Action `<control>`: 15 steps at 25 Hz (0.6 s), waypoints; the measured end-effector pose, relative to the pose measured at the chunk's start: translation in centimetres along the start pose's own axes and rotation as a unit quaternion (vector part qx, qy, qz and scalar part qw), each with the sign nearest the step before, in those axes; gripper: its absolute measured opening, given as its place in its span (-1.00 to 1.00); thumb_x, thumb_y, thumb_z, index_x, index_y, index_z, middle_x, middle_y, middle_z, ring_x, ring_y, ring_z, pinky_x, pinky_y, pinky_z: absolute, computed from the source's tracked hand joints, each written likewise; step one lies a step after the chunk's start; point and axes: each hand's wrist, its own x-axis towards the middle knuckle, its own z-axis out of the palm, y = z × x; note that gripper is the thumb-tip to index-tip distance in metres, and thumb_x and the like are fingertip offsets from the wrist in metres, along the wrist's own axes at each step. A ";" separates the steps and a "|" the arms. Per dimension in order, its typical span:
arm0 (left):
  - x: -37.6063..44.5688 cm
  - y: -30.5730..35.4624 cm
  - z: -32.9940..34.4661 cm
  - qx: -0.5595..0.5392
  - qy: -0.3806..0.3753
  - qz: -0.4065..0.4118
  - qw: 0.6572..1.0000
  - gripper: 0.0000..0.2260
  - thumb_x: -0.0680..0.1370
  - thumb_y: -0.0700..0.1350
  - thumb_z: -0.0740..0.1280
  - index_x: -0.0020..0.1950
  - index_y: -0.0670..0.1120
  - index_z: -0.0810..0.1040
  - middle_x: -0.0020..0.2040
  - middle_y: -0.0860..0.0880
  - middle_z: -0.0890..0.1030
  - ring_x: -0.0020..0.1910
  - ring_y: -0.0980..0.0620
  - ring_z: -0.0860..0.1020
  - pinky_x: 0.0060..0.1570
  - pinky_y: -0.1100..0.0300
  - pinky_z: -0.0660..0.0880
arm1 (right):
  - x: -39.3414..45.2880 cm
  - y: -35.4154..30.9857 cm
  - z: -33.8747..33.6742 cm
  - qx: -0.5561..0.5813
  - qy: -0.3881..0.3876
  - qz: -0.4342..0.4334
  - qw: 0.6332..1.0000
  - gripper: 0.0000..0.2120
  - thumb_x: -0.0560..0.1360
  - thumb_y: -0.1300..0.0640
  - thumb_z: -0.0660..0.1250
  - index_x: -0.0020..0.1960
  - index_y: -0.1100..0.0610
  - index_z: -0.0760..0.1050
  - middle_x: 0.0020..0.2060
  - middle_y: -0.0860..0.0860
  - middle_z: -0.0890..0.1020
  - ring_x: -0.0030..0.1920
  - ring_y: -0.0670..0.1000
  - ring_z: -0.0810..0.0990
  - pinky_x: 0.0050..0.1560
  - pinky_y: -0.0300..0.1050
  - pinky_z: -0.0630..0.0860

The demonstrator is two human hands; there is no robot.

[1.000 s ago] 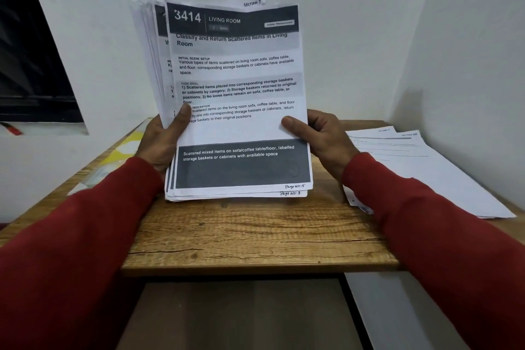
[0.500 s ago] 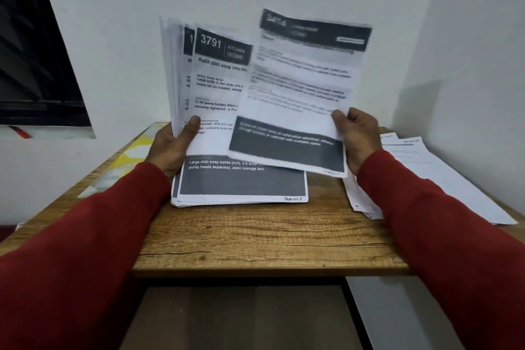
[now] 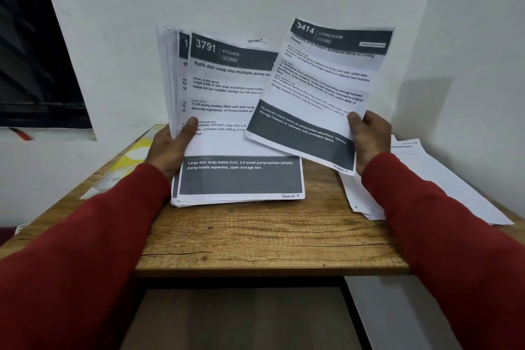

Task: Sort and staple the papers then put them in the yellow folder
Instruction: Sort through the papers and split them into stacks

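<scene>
The left hand (image 3: 170, 148) grips the upright stack (image 3: 227, 133), its lower edge on the table (image 3: 255, 239). The right hand (image 3: 369, 139) pinches the loose sheet (image 3: 318, 88). Check its page number, then lay it squarely on the sorted pile (image 3: 443, 179) at right.

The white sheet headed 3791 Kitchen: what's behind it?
More white sheets stand behind the 3791 sheet, gripped together by the left hand. Only their left edges and a dark header strip show; their text is covered.

Yellow folder (image 3: 133, 155) mostly behind left hand (image 3: 170, 150) and stack (image 3: 238, 128).
</scene>
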 end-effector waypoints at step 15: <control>2.9 3.7 -8.1 0.007 0.231 0.091 0.969 -0.66 0.58 -0.01 0.38 0.30 -0.13 0.53 0.09 0.01 0.66 0.05 0.03 0.64 0.13 0.05 0.59 | -1.9 0.4 0.4 -0.297 -0.233 -0.106 0.920 -0.73 0.48 -0.01 0.47 0.11 0.03 0.52 -0.11 -0.06 0.61 -0.15 -0.10 0.53 -0.11 -0.25 0.39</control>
